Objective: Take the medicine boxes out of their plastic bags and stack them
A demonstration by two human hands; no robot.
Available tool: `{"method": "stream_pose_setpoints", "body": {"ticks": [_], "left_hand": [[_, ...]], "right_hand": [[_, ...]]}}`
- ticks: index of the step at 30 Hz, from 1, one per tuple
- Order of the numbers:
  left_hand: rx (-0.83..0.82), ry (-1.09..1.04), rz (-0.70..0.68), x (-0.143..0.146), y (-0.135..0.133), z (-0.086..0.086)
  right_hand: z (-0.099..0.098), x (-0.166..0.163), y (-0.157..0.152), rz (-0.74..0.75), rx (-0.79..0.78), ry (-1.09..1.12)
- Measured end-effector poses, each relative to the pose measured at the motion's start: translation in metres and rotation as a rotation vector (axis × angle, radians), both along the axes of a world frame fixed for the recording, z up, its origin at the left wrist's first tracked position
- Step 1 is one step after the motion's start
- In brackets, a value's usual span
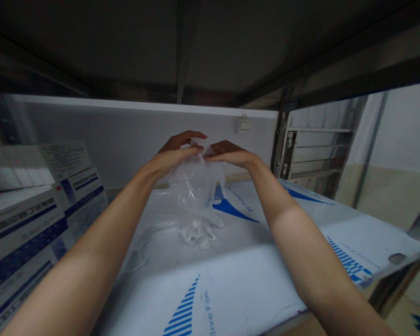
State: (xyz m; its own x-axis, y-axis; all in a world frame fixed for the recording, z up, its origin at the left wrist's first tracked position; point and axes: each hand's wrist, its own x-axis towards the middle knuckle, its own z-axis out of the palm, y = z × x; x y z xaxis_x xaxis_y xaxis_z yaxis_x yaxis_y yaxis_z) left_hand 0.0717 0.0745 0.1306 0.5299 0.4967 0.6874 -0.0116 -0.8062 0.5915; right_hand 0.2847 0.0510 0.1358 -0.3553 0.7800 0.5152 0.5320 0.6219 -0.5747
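A clear plastic bag (192, 184) is hanging between and just below the two hands, its gathered top bunching up at the fingertips. The left hand (182, 144) is pinching that top between thumb and fingers, and the right hand (229, 153) is gripping it from the other side, its fingers partly hiding one another. They are probably holding the bag by its neck so that both sides of the mouth are staying within reach while the body is hanging free. The bag is looking thin, wrinkled and see-through, catching glints of light and puffing out a little in the middle. Directly beneath the hands, some crumpled white pieces (198, 233) are lying; I can't tell whether the bag is enclosing them. Under everything, a film-covered shelf (248, 261) is spreading out, showing blue printing. Beyond the left hand's side, boxes (24, 228) are standing in a stack, and behind the right hand a switch (244, 125) is sitting on the pale wall (143, 140).
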Motion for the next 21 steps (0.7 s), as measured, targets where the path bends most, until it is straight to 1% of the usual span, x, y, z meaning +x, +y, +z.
{"method": "stream_pose_setpoints", "body": {"ticks": [3, 6, 8, 12, 15, 17, 21], "left_hand": [[-0.003, 0.063, 0.034, -0.004, -0.003, -0.001], [-0.100, 0.115, 0.060, -0.005, -0.006, -0.003], [-0.153, 0.146, 0.066, -0.005, -0.008, -0.004], [-0.181, 0.197, 0.026, -0.007, -0.011, -0.006], [-0.181, 0.235, 0.020, -0.008, -0.007, -0.008], [-0.214, 0.245, 0.036, -0.008, -0.002, -0.009], [-0.314, 0.186, 0.074, -0.008, 0.004, -0.011]], "right_hand": [[-0.004, 0.003, 0.001, 0.069, -0.019, 0.199], [-0.002, 0.007, 0.004, 0.084, -0.011, 0.351], [0.000, 0.010, 0.007, 0.018, 0.010, 0.391], [0.001, 0.020, 0.015, -0.183, 0.040, 0.483], [0.000, 0.026, 0.019, -0.342, 0.053, 0.534], [-0.001, 0.030, 0.020, -0.436, 0.062, 0.543], [-0.005, 0.038, 0.023, -0.525, 0.073, 0.498]]}}
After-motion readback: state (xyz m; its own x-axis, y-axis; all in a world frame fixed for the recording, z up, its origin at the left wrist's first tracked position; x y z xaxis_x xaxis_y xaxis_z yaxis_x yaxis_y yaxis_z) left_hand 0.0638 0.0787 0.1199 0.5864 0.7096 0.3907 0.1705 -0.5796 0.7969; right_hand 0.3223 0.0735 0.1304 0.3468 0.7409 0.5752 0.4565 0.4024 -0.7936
